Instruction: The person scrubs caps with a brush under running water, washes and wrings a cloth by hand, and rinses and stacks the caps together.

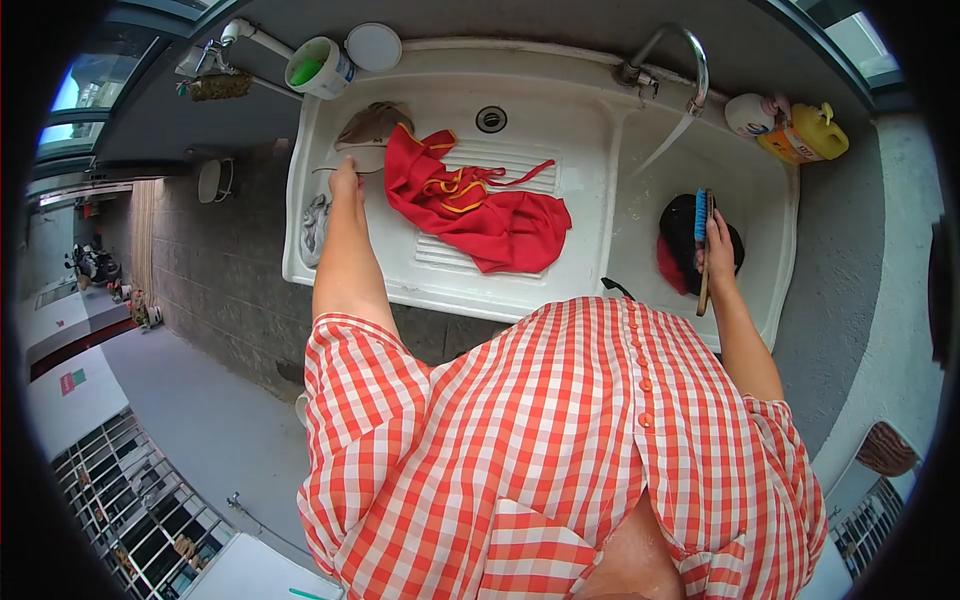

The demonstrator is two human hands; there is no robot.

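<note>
My left hand (345,180) is closed at the edge of a pale cap-like item (362,160) at the sink's left end, beside a brown cloth (376,122). My right hand (716,245) grips a wooden-handled brush (702,225) with blue bristles, held over a black item (680,225) with a red part in the right basin. Red fabric (500,225) with yellow trim lies over the ribbed washboard. Grey cloth (314,230) rests at the left rim. Water runs from the curved faucet (698,70) into the right basin.
A white tub (320,68) with something green inside stands at the back left, near a round white lid (374,46). Yellow (815,135) and white (750,115) bottles stand at the back right. The divider (612,180) separates the basins. A drain (491,119) sits at the back.
</note>
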